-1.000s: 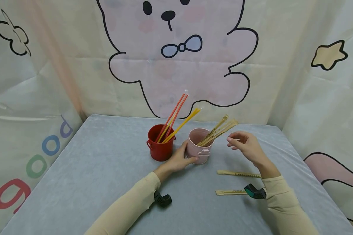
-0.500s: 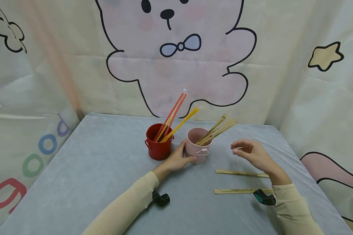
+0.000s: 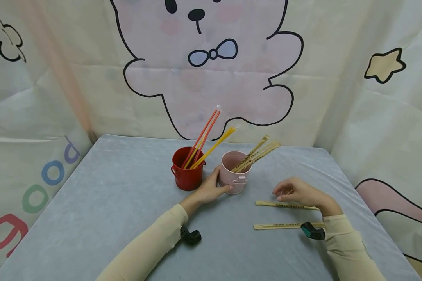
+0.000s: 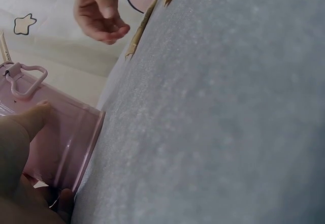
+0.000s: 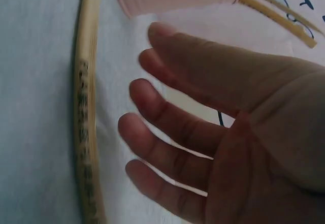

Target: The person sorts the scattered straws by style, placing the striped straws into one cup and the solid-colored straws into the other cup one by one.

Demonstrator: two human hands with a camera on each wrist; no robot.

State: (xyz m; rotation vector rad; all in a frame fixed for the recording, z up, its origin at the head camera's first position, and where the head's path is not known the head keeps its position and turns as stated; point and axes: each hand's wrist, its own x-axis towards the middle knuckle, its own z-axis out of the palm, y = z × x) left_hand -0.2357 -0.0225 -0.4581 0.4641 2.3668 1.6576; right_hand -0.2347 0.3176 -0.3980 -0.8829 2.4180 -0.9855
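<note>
My left hand [image 3: 204, 191] grips the side of a small pink metal bucket [image 3: 233, 180], with its thumb across the front, as the left wrist view shows. Several slim tan paper-wrapped sticks [image 3: 265, 150] with dark printing lean out of this bucket to the right. My right hand [image 3: 299, 192] holds nothing and hovers just above the farther of two similar tan wrapped sticks [image 3: 263, 203] lying on the table. In the right wrist view its fingers [image 5: 167, 112] are loosely bent beside that stick [image 5: 85, 107], apart from it. The nearer stick [image 3: 272, 226] lies partly behind the right wrist's camera.
Left of the pink bucket stands a red metal bucket [image 3: 187, 177] with red and yellow sticks [image 3: 211, 146] in clear wrap leaning out. A pale blue-grey cloth covers the table [image 3: 109, 203]. Printed curtains [image 3: 211, 86] hang behind and at both sides.
My right hand has moved away from the pink bucket and down to the farther tan stick. The left hand has kept its grip on the pink bucket. The head view has shifted slightly.
</note>
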